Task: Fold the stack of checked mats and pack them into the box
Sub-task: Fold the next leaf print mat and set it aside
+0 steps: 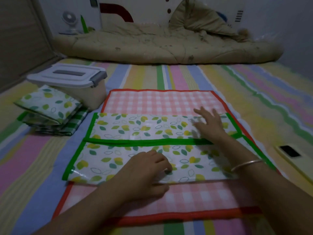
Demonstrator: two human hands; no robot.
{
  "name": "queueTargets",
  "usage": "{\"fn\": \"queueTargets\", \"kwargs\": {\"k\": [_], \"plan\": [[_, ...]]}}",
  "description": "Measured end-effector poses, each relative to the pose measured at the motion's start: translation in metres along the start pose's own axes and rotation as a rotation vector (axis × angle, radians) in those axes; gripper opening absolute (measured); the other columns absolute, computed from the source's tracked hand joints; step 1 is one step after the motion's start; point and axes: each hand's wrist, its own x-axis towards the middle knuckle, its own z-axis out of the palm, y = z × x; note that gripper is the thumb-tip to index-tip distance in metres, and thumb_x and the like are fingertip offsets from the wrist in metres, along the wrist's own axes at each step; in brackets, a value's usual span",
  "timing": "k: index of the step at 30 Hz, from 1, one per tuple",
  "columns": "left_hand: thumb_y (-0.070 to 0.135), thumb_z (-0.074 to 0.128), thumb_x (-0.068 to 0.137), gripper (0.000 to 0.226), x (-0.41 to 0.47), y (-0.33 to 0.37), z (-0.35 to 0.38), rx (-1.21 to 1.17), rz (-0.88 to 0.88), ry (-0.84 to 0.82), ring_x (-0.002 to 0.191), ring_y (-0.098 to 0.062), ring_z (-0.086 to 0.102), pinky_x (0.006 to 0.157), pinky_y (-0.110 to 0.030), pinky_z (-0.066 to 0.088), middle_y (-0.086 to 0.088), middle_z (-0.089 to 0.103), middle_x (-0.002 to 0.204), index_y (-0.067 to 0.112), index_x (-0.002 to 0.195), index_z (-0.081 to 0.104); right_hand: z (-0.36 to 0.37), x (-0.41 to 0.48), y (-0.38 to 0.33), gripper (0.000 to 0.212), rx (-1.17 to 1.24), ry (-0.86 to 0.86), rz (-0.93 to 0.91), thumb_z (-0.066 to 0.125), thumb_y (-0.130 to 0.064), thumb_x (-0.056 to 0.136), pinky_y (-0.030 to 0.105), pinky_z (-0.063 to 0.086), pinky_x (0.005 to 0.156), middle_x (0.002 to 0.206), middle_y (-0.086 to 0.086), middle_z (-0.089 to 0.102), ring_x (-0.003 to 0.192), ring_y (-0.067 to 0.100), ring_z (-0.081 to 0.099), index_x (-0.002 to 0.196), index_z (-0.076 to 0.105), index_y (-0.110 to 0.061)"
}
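Left hand grips the leaf-print mat at its near fold; right hand presses it, fingers spread.

2 hands, 1 box, 2 spread mats, perhaps 2 folded mats

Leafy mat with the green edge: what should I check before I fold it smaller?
1. Both flaps of the white leaf-print mat with green edging meet at the middle: ok.
2. Left hand rests on the near flap: ok.
3. Right hand, fingers spread, on the far flap; flap fully flat: cannot tell, blurred.
4. Pink checked mat with red edging lies flat underneath: ok.
5. Cream plastic box with white lid open for packing: not ok, lid on.
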Motion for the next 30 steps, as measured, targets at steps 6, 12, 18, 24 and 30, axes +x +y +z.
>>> {"fn": "queueTargets", "kwargs": {"k": [6,12,18,24,30], "plan": [[0.033,0.039,0.076,0.042,-0.008,0.007,0.002,0.143,0.047,0.035,0.099,-0.015,0.052,0.075,-0.032,0.045,0.008,0.059,0.112,0.027,0.116,0.052,0.028,-0.048,-0.053,0.036,-0.254,-0.179,-0.505,0.048,-0.015,0.094,0.038,0.035,0.105,0.136,-0.008,0.056,0.127,0.017,0.041,0.124,0.064,-0.027],[0.026,0.044,0.080,0.031,-0.012,0.004,-0.005,-0.017,-0.114,0.169,0.089,-0.011,0.053,0.066,-0.027,0.046,0.009,0.053,0.106,0.026,0.109,0.053,0.034,-0.060,-0.066,0.035,-0.358,-0.287,-0.367,0.038,-0.026,0.099,0.037,0.044,0.095,0.129,0.001,0.059,0.114,0.021,0.051,0.126,0.061,-0.022],[0.036,0.042,0.086,0.020,0.008,-0.011,-0.053,0.071,-0.156,0.251,0.074,-0.020,0.062,0.059,-0.034,0.046,0.006,0.066,0.086,0.029,0.099,0.056,0.010,-0.045,-0.081,0.058,-0.098,-0.650,-0.078,0.021,-0.053,0.102,0.040,0.032,0.111,0.146,0.003,0.047,0.132,0.021,0.044,0.142,0.046,-0.020],[0.037,0.049,0.096,0.024,0.068,-0.038,-0.088,0.292,-0.331,0.108,0.097,-0.028,0.060,0.067,-0.032,0.036,-0.001,0.066,0.109,0.028,0.117,0.055,-0.030,-0.019,-0.117,0.074,-0.269,-0.511,-0.077,0.010,-0.063,0.097,0.038,0.037,0.104,0.142,0.009,0.050,0.126,0.028,0.048,0.134,0.055,-0.018],[0.031,0.048,0.095,0.028,0.109,-0.081,-0.067,0.291,-0.412,0.082,0.097,-0.027,0.059,0.068,-0.031,0.035,-0.004,0.065,0.112,0.026,0.121,0.059,-0.037,0.001,-0.108,0.040,-0.618,0.037,-0.422,0.035,-0.048,0.099,0.038,0.044,0.089,0.118,0.000,0.067,0.106,0.025,0.059,0.123,0.059,-0.028]]}}
